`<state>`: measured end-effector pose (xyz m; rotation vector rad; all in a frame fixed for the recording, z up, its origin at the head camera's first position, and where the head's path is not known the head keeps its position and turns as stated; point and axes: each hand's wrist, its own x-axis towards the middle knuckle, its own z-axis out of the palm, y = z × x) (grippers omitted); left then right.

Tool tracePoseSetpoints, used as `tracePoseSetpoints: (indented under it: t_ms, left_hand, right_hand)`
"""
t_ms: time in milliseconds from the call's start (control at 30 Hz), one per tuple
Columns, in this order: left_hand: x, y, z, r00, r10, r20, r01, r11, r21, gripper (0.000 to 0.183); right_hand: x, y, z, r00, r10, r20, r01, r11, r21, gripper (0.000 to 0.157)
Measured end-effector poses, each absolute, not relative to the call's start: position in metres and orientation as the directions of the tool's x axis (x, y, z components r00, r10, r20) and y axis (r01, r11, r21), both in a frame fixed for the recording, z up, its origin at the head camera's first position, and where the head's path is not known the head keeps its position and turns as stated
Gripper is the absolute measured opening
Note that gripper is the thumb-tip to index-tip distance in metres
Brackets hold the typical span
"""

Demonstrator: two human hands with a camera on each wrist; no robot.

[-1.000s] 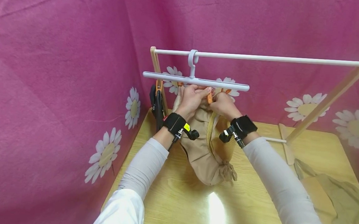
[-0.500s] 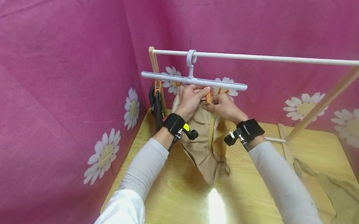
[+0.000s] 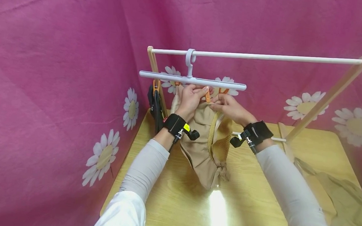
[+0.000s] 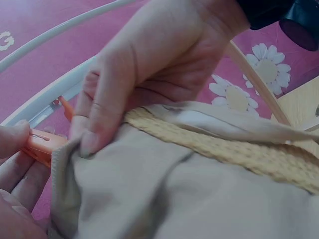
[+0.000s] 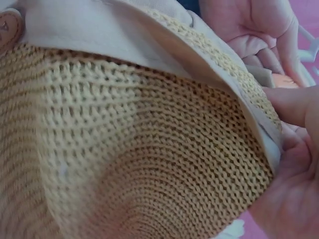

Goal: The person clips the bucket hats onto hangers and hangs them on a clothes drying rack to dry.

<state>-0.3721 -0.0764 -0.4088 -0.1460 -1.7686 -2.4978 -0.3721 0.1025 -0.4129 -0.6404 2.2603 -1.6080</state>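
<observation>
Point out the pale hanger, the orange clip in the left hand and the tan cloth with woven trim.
Pale hanger [image 3: 193, 80], head view: middle of its bar.
Orange clip [image 3: 208, 96], head view: its visible body.
Tan cloth [image 3: 199, 135], head view: middle of its plain side.

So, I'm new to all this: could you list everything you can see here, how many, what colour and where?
Table: one, pale wood, below the rack
Rack: one, white rods and wooden posts, on the table
Hanger: one, whitish, hooked on the top rod
Orange clips: at least four, orange, below the hanger
Hat-like item: one, beige and straw-yellow, below the hanger
Dark item: count unclear, blackish, left end
Cloth: count unclear, khaki, lower right
Backdrop: count unclear, pink with white daisies, behind and left
Wristbands: two, black, on the wrists
Left hand: one, bare, pinching a clip
Right hand: one, bare, pinching the hat-like item
</observation>
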Motion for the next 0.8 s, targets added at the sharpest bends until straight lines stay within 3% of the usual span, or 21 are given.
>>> tracePoseSetpoints:
  t_ms: [533,800]
  left_hand:
    - [-0.37,-0.083,-0.408,-0.992,0.022,0.122,0.109,-0.316,0.943,0.021]
    - [-0.37,-0.088,-0.407,-0.99,0.04,0.135,0.119,-0.275,0.954,0.024]
  right_hand:
    - [-0.375,0.094,-0.407,-0.873,-0.487,0.038,-0.155,0.202,-0.967,0.014]
    - [-0.372,0.09,-0.417,-0.905,-0.357,0.232,-0.321,0.218,-0.922,0.018]
